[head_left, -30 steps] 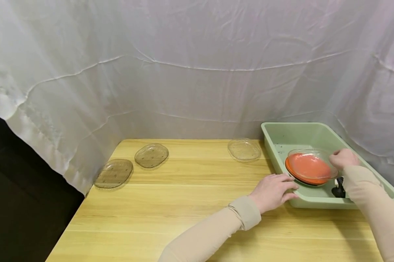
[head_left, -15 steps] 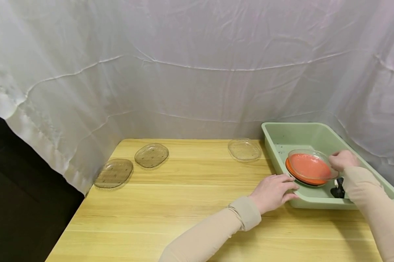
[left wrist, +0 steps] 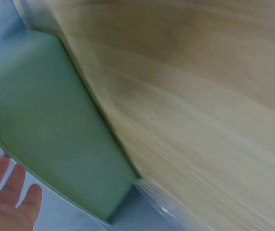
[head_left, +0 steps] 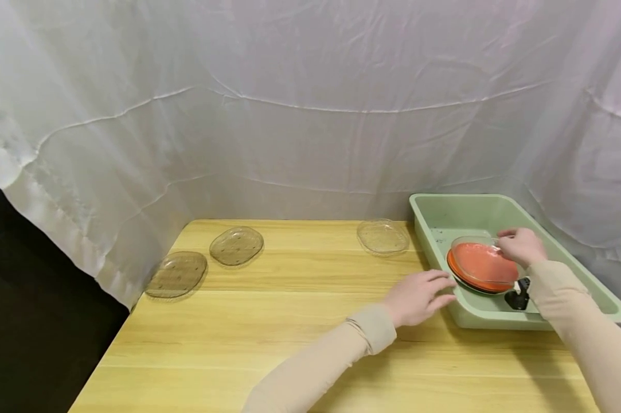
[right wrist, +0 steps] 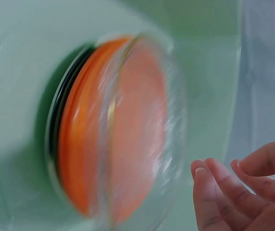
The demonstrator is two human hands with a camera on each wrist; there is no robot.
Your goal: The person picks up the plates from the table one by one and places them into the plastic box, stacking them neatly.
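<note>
My right hand point(head_left: 522, 245) hovers at the right rim of a clear plate point(head_left: 483, 261), which lies on top of a stack in a green tub point(head_left: 460, 209). In the right wrist view, the fingers point(right wrist: 205, 192) are loosely bent with nothing between them, a gap away from the clear plate. Under that plate are orange plates point(right wrist: 77, 159), then a dark plate point(right wrist: 63, 101). My left hand point(head_left: 416, 295) is beside the tub's front left edge, fingers extended and holding nothing. The left wrist view shows its spread fingers point(left wrist: 15, 180) near the tub's rim.
Two brownish see-through plates point(head_left: 237, 245) point(head_left: 176, 274) lie at the left of the wooden table point(head_left: 289, 321). Another clear plate point(head_left: 382, 236) lies left of the tub. A small black device point(head_left: 518, 298) shows beneath my right wrist. A pale curtain point(head_left: 300, 143) hangs behind.
My right hand has shifted left and up, over the clear plate's right rim, and its fingers have loosened. My left hand has drawn slightly left from the tub's rim.
</note>
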